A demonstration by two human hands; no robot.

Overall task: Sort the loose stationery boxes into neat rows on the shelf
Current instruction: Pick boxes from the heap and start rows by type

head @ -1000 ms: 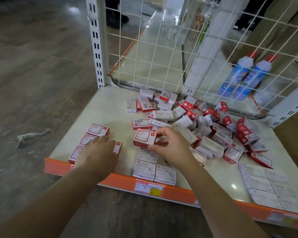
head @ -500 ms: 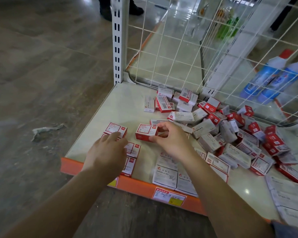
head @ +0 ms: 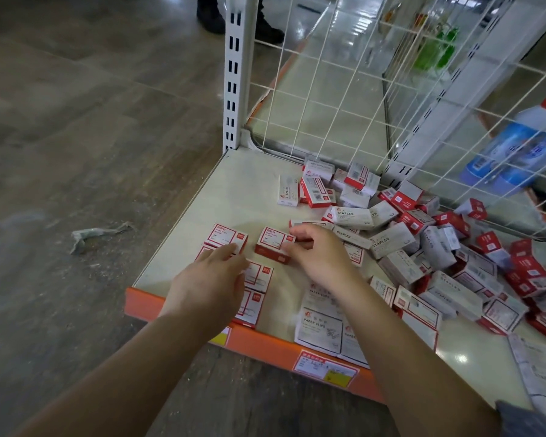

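Observation:
A low cream shelf with an orange front lip carries a loose heap of red-and-white and grey stationery boxes on its right half. At the front left lie rows of flat red-and-white boxes. My right hand pinches one red-and-white box by its right end, just right of the rear box of the rows. My left hand lies flat over the rows, fingers straight, covering several of them.
White paper-clip boxes lie flat at the shelf front, with more grey flat packs at far right. A white wire grid and slotted upright post close the back. Blue bottles lie behind the grid. Someone's shoes stand beyond.
My right hand has carried the red-and-white box leftward to a spot beside the rows' rear box. My left hand stays on the rows. The camera has swung left and closer.

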